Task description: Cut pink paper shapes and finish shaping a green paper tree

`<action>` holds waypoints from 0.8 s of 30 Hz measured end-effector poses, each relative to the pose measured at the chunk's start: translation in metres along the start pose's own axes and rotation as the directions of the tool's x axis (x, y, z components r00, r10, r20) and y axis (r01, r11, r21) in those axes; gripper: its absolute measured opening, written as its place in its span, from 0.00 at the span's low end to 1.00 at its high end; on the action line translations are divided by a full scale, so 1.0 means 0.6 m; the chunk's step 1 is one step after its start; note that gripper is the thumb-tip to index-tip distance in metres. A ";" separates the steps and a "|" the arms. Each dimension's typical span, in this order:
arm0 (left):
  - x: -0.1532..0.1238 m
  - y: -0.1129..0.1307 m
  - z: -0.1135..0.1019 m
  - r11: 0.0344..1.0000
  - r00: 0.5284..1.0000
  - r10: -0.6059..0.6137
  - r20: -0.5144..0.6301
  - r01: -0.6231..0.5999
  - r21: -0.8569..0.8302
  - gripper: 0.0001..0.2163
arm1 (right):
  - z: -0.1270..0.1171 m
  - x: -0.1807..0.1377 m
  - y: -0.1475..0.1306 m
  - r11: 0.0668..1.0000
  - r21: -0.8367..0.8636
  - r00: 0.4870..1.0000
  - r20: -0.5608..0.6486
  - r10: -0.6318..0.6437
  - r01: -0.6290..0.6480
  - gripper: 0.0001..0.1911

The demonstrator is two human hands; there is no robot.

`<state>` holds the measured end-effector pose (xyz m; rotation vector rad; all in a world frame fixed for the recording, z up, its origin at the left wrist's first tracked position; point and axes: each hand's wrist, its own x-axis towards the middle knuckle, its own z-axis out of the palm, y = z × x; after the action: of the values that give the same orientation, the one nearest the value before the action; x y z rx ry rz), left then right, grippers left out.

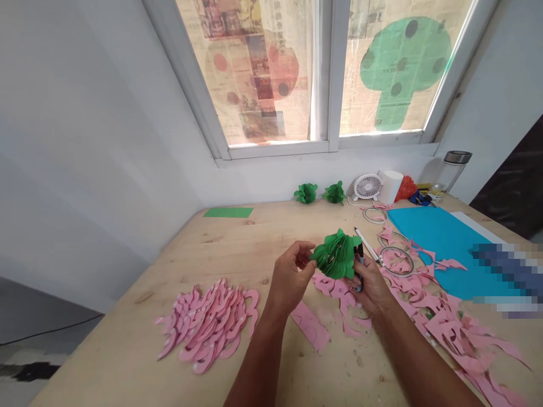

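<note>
Both hands hold a green folded-paper ornament (336, 254) above the wooden table (127, 350). My left hand (289, 277) pinches its left edge with thumb and fingers. My right hand (368, 282) grips it from the right and below, with a dark object, perhaps scissors, tucked against the fingers. A pile of pink cut-out shapes (210, 325) lies to the left of my arms. Pink paper scraps (449, 328) cover the table on the right.
Two more green paper ornaments (320, 193) stand by the wall under the window. A small white fan (367, 186), a white cup, a jar, blue paper (436, 237), a pen (365, 243), tape rings and a green sheet (228, 212) lie around.
</note>
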<state>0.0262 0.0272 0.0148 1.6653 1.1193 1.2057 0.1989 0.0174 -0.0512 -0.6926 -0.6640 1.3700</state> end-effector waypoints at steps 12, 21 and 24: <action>-0.001 0.006 -0.011 0.999 0.999 -0.028 0.022 0.029 -0.023 0.15 | -0.002 -0.001 0.001 1.000 0.011 1.000 0.001 0.018 -0.018 0.10; -0.001 0.006 -0.021 0.999 0.990 -0.041 0.133 0.039 0.012 0.16 | 0.003 -0.004 -0.003 0.999 -0.021 0.999 0.004 0.036 -0.036 0.11; 0.001 0.003 -0.025 0.997 0.987 -0.077 0.142 0.076 0.014 0.11 | 0.001 -0.003 -0.002 0.999 -0.012 0.999 -0.010 0.035 -0.035 0.12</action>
<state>0.0123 0.0287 0.0203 1.6719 1.0912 1.0182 0.1989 0.0158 -0.0500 -0.7231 -0.6556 1.3953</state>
